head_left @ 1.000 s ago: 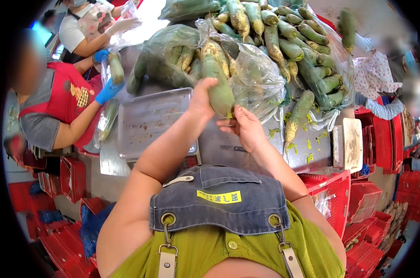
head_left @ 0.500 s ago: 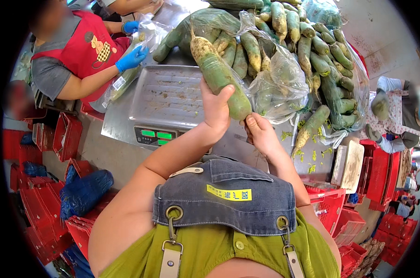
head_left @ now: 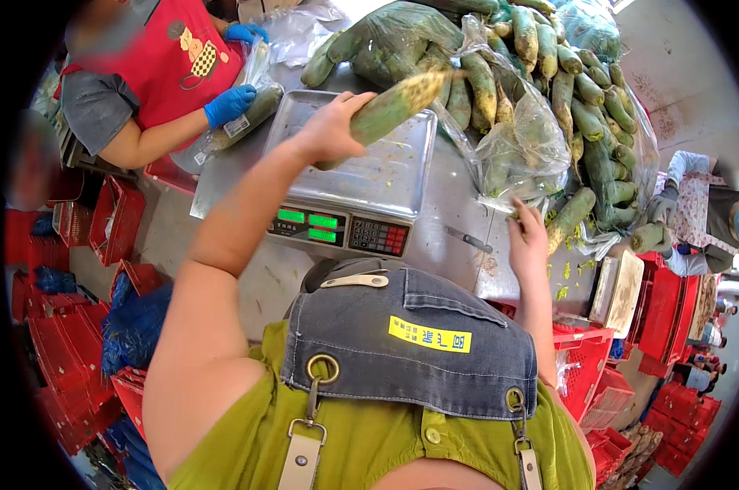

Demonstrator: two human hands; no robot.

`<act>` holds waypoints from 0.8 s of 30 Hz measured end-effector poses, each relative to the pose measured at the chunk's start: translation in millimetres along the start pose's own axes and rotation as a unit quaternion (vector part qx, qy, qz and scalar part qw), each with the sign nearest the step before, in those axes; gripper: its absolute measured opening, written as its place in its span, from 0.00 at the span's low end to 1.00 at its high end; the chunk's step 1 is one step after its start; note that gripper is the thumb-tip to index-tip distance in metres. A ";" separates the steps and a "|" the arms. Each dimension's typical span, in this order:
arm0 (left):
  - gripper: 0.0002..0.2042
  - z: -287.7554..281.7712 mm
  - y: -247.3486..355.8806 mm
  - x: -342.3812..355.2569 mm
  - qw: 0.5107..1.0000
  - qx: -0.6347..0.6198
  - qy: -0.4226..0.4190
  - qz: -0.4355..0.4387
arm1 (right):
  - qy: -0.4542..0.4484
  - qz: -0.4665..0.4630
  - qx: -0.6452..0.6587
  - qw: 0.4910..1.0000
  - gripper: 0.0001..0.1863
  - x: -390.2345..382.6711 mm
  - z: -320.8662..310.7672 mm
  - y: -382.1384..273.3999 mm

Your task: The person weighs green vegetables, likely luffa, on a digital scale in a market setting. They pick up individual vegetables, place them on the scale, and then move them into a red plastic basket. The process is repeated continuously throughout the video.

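One radish (head_left: 395, 108), gripped in left hand (head_left: 334, 131)

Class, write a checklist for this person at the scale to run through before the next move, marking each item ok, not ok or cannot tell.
1. Green radish gripped: ok, left hand around it.
2. Scale display lit: ok, green.
3. Weighing pan clean: not ok, small bits lie on it.
4. Knife away from both hands: ok, lying on the metal table.
5. Right hand empty: cannot tell, its grip is unclear.
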State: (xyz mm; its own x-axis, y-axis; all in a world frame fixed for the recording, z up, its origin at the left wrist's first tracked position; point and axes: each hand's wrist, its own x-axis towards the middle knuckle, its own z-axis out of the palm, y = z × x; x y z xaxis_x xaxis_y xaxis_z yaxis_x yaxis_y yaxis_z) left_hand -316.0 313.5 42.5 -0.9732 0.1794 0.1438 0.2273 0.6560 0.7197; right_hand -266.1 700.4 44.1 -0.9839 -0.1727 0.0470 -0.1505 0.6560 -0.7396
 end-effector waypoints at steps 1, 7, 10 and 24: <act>0.41 -11.5 -13.9 -7.1 0.999 -0.003 -0.049 -0.007 | 0.031 -0.012 -0.111 0.993 0.20 -3.1 -4.3 25.2; 0.41 -23.5 -55.3 -15.5 0.973 0.066 -0.217 -0.050 | 0.061 0.075 -0.254 0.962 0.30 -36.8 0.5 63.6; 0.36 -23.2 -62.8 -18.0 0.981 0.075 -0.180 0.005 | 0.072 0.038 -0.223 0.971 0.26 -37.1 12.0 55.2; 0.26 -55.6 -80.4 -35.8 0.994 0.038 0.053 0.088 | 0.183 -0.048 -0.148 0.971 0.08 -16.2 36.9 -3.9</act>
State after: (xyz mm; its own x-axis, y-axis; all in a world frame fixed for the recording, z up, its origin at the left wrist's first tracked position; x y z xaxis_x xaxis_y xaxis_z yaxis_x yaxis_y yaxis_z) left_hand -301.4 213.6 17.2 -0.9156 0.2200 0.3365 0.3918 0.6759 0.6242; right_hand -246.0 673.5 21.3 -0.9243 -0.0057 0.3817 -0.2107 0.8415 -0.4975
